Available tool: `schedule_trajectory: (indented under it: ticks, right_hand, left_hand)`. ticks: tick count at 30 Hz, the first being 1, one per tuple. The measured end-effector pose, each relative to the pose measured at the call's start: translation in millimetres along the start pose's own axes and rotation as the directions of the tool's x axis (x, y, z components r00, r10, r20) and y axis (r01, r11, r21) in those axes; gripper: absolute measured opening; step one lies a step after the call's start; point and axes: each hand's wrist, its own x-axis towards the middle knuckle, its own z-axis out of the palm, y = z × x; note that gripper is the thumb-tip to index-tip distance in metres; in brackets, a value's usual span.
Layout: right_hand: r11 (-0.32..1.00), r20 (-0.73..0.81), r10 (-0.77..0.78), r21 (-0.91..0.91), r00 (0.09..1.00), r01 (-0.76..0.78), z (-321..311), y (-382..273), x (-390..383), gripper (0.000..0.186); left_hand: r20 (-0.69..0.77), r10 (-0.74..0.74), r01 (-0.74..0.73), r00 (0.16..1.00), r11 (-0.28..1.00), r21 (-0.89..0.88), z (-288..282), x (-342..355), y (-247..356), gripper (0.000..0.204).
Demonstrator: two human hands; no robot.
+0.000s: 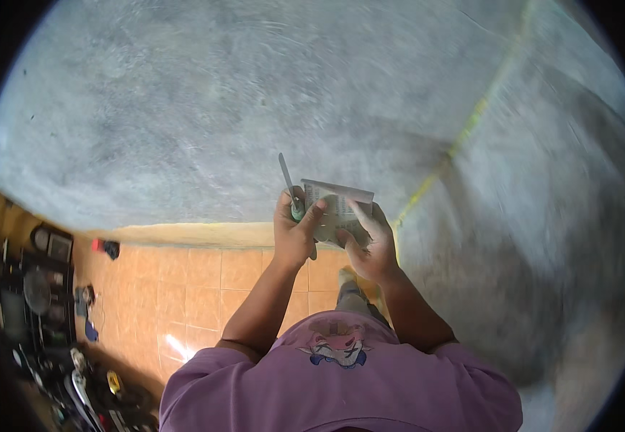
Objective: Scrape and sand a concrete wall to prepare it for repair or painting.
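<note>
Head view, centre of the frame: one flat, pale grey-white rectangular box or card-like packet (pixel 337 209), held up in front of the chest against a grey plastered wall (pixel 182 108). Its long axis runs roughly left to right across the picture, the top edge tilting slightly down to the right.

Left hand (pixel 294 234): closed on the packet's left end, thumb across its face, and gripping alongside it a thin grey rod-like tool (pixel 286 176) (blade or screwdriver shank, too blurred to tell) that stands nearly upright above the fingers.

Right hand (pixel 370 245): closed around the packet's right and lower edge, fingers laid flat on its face. Both hands sit close together, equally near the packet, with nothing between them and it.

Surroundings: a yellow string or line (pixel 471 122) slanting up the wall at upper right; orange floor tiles (pixel 204 288) below the hands; dark clutter of tools and gear (pixel 46 302) along the lower left rim; a purple printed shirt (pixel 341 381) at the bottom edge.
</note>
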Motion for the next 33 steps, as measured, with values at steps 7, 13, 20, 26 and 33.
schedule_trajectory:
  ticks: [7,13,20,26,33]
  right_hand:
    - [0.994,0.149,-0.083,0.09,0.985,0.07,38,55,117,0.055]
    - [0.962,0.334,-0.272,0.091,0.903,0.256,99,74,168,0.053]
    - [0.943,0.463,-0.328,0.206,0.824,0.26,196,46,201,0.049]
    - [0.876,0.56,-0.336,0.481,0.757,0.033,278,17,213,0.052]
    - [0.33,0.616,-0.1,0.762,0.782,-0.558,365,3,188,0.068]
  left_hand:
    - [-0.228,0.094,-0.053,0.969,0.983,0.178,-33,79,-12,0.035]
    - [-0.325,0.307,-0.136,0.894,0.879,0.458,-84,97,-2,0.034]
    - [-0.455,0.343,0.016,0.822,0.784,0.62,-173,105,27,0.03]
    - [-0.551,0.288,-0.072,0.783,0.922,0.38,-258,109,51,0.026]
    - [-0.705,0.126,-0.046,0.698,0.99,0.131,-319,148,73,0.025]
